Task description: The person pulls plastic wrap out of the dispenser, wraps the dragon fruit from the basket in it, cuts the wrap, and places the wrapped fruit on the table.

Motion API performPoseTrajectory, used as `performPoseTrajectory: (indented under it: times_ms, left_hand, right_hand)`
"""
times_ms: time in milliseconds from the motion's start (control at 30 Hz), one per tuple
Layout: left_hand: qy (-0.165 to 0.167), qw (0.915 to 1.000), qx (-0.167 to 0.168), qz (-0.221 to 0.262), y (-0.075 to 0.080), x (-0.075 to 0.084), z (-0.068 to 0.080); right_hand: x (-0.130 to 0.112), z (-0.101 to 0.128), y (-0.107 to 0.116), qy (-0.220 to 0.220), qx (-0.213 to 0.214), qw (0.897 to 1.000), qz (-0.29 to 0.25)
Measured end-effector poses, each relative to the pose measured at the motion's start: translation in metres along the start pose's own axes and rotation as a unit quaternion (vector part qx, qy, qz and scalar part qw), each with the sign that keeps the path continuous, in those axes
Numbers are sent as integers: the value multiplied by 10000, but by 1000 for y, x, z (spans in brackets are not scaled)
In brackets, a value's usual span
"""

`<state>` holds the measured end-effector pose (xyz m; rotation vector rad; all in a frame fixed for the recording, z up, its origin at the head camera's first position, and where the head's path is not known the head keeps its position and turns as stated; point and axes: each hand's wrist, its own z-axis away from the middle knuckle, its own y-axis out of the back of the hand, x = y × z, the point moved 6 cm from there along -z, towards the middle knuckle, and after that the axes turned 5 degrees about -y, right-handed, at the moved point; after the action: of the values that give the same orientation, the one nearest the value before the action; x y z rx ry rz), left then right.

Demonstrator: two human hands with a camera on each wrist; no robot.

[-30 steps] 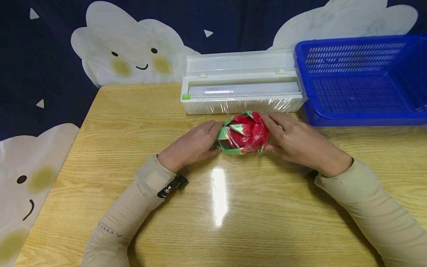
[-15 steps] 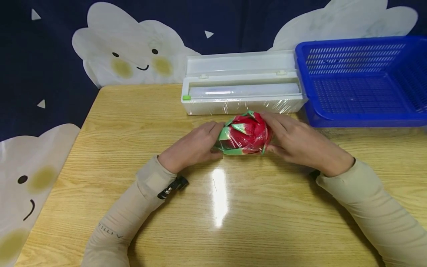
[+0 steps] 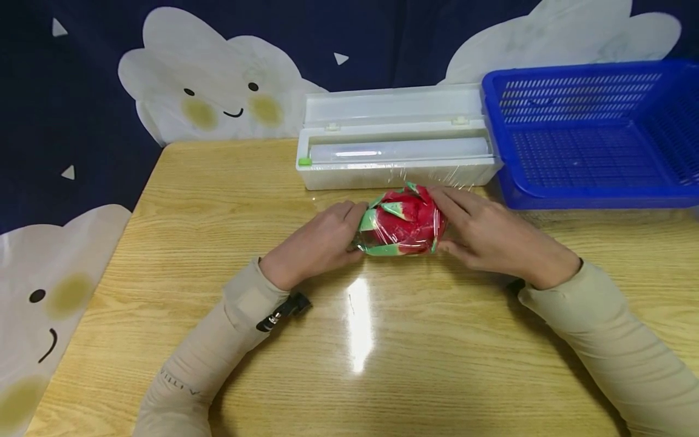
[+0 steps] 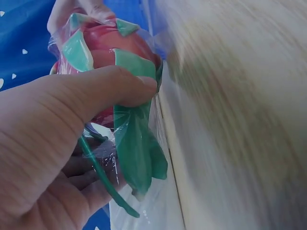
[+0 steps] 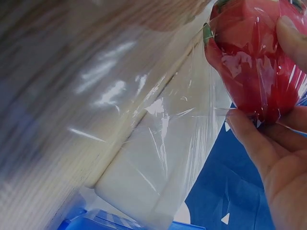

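A red dragon fruit (image 3: 405, 226) with green-tipped scales is held between both hands, just in front of the white box. Glossy cling film (image 5: 158, 120) covers it and stretches away over the box in the right wrist view. My left hand (image 3: 322, 241) grips the leafy left end; in the left wrist view the thumb lies across a green leaf (image 4: 134, 153), with fingers behind. My right hand (image 3: 487, 235) holds the right end, its thumb and fingers on opposite sides of the film-covered red skin (image 5: 254, 62). The fruit's underside is hidden in the head view.
Behind the fruit stands a white cling film box (image 3: 393, 177) with its lid up, a film roll (image 3: 398, 150) inside and a green slider (image 3: 304, 162). A blue basket (image 3: 595, 199) stands at the back right. The wooden table (image 3: 415, 364) meets a cloud-patterned cloth (image 3: 377, 36).
The dragon fruit has shifted slightly to the right and turned a little in both hands. Glints on the film before the box have altered.
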<state>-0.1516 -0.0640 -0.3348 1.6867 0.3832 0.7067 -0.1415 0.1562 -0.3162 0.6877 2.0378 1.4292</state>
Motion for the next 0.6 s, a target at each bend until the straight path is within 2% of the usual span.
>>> performPoseTrajectory:
  times_ms: [267, 433, 600]
  left_hand:
    - [-38, 10000, 28, 13, 4, 2, 3]
    - [-58, 9983, 234, 522, 7, 2, 3]
    - [17, 9969, 192, 766, 7, 1, 4]
  right_hand:
    - [1, 1, 3, -192, -189, 9994, -216]
    - [2, 0, 4, -277, -229, 9987, -365]
    - [5, 1, 2, -303, -220, 9984, -415]
